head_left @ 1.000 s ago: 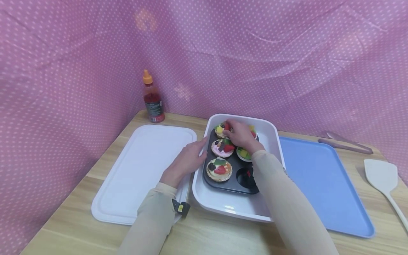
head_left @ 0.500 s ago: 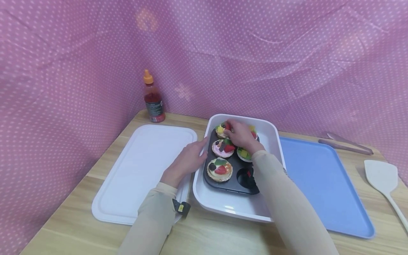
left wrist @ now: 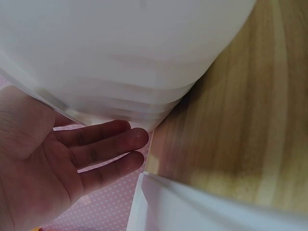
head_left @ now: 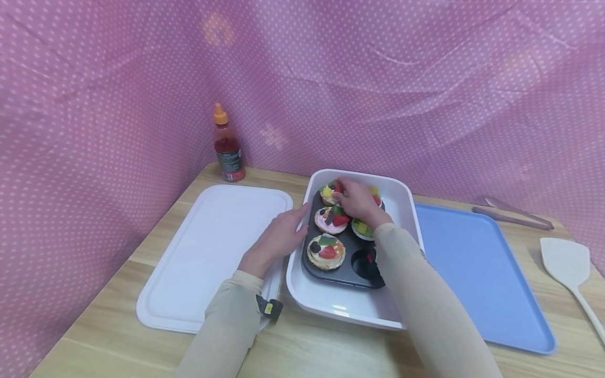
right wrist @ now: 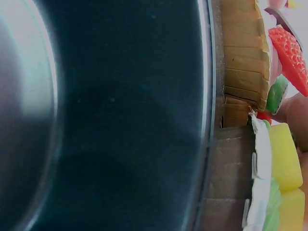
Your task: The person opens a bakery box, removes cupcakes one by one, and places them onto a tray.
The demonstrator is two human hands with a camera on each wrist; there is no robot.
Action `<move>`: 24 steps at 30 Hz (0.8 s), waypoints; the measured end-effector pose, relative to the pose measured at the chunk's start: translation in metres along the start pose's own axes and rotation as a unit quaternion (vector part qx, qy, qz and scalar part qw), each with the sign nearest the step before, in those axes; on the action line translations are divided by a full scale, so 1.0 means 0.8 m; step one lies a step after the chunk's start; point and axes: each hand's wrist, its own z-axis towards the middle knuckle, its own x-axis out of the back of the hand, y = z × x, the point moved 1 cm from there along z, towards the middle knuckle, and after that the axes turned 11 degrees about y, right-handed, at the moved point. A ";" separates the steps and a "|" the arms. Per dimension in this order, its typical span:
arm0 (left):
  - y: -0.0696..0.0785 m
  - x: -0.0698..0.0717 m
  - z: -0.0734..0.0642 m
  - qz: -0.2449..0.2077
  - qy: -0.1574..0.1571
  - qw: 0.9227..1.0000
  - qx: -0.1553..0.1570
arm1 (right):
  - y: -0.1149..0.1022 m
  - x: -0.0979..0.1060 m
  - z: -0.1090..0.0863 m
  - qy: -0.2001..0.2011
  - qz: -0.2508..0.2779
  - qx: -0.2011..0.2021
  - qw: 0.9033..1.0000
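Note:
A dark muffin pan (head_left: 347,278) lies inside a white tub (head_left: 331,311). Several fruit tarts sit in its cups, including a cream one (head_left: 326,252) at front left and a pink one (head_left: 330,220) behind it; the front right cup (head_left: 364,262) is bare. My right hand (head_left: 360,199) reaches over the pan, thumb and fingers bent at the right side of the back left fruit tart (head_left: 327,193); they partly cover it. My left hand (head_left: 279,233) rests at the tub's left rim. In the left wrist view its fingers (left wrist: 110,149) extend loosely beside the outer wall.
A white cutting board (head_left: 198,262) lies left of the tub, a blue tray (head_left: 468,273) right of it. A sauce bottle (head_left: 229,152) stands at back left. Tongs (head_left: 515,215) and a pale spatula (head_left: 564,260) lie far right. A pink dotted cloth (head_left: 302,89) hangs behind.

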 end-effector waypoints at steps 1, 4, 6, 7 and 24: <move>0.000 0.000 0.000 0.000 0.000 1.000 0.000 | 0.000 0.000 0.000 0.001 0.001 0.001 1.000; 0.000 0.000 0.000 0.000 0.000 1.000 0.001 | 0.000 -0.001 0.000 0.005 0.002 0.003 1.000; 0.001 0.000 0.000 -0.002 0.000 1.000 0.002 | 0.000 -0.001 0.001 0.008 0.002 0.005 1.000; 0.001 0.000 0.000 -0.003 -0.001 1.000 0.004 | 0.000 -0.002 0.001 0.009 0.002 0.005 1.000; 0.002 0.000 0.000 -0.007 -0.005 1.000 0.006 | 0.001 0.000 0.001 0.004 0.011 -0.009 1.000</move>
